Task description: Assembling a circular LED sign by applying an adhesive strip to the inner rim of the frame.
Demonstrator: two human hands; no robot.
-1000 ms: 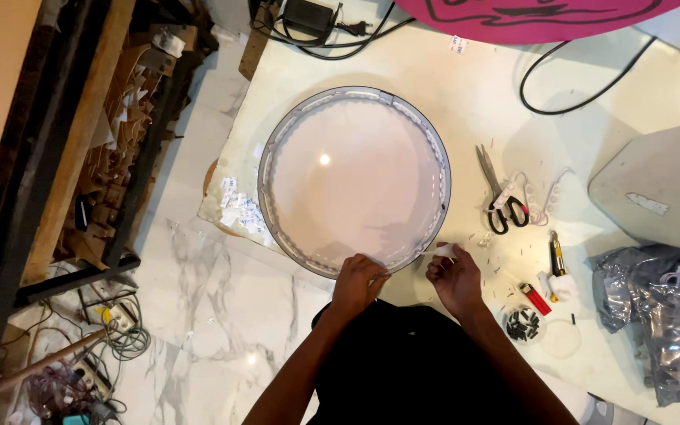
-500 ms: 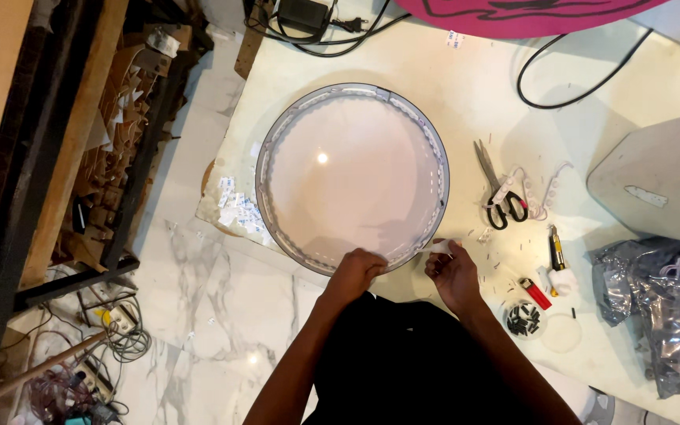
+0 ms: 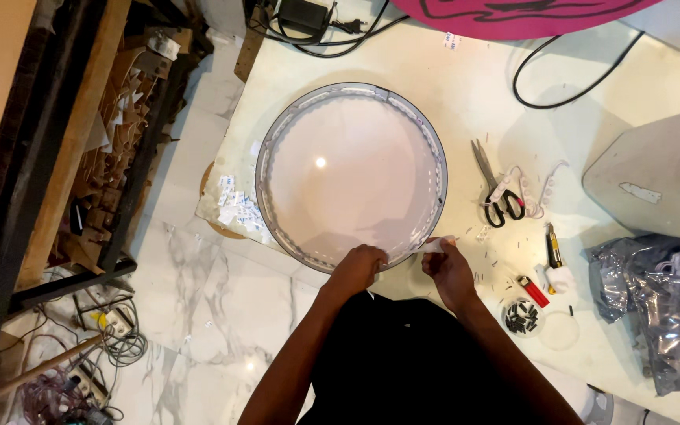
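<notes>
A large round white disc with a dark rim (image 3: 293,126) lies flat on a pale work surface. A band of small white pieces runs along the inside of its rim. My left hand (image 3: 357,267) rests on the near edge of the rim, fingers curled down onto it. My right hand (image 3: 449,266) is just to the right, pinching a small white strip (image 3: 437,245) against the rim's near right edge.
Scissors (image 3: 496,189) lie right of the disc beside a loose white strip of modules (image 3: 530,185). A red lighter (image 3: 534,290), a small tool (image 3: 552,245) and a dish of dark bits (image 3: 522,315) sit nearby. Silver bags (image 3: 663,303) lie right; cables (image 3: 545,86) lie behind.
The view has shifted slightly. My right hand has moved a little right along the rim with the white strip; my left hand stays on the near edge.
</notes>
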